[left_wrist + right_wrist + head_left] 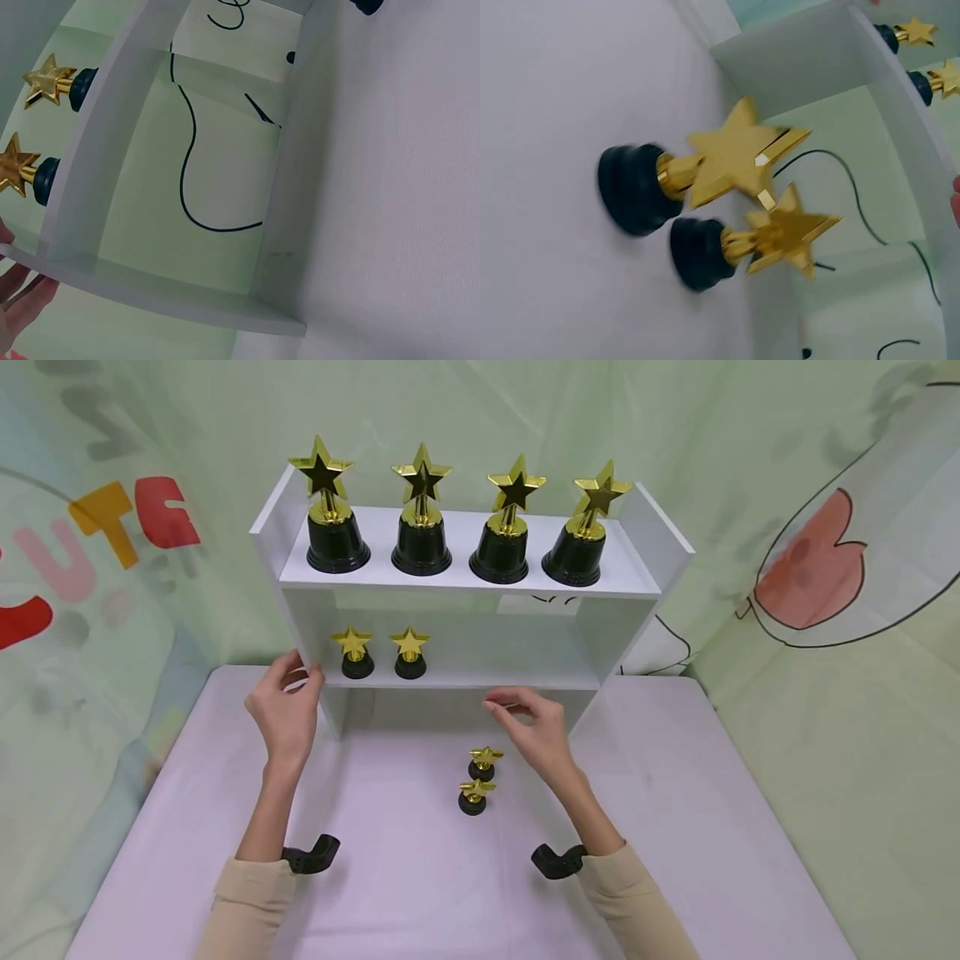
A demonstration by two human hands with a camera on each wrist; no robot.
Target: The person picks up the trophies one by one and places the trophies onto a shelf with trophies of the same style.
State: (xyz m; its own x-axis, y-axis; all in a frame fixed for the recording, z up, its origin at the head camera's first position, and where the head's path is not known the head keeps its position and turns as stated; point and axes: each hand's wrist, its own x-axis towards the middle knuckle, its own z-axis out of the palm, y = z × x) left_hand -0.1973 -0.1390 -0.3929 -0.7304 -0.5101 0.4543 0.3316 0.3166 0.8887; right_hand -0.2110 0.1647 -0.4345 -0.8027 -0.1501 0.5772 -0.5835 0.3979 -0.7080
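At the left of the white shelf unit, my left hand grips the edge of the side panel, with fingers on its outer face. My right hand is by the front edge of the middle board, thumb and forefinger close together, loosely bent, nothing seen between them. Below it, two small gold star trophies on black bases, a rear one and a front one, stand on the table. Two matching small trophies, a left one and a right one, stand on the middle board's left half.
A row of several larger star trophies lines the top board. The unit stands on a table with a pale lilac cloth. Behind it hangs a pale green curtain with printed letters and drawings.
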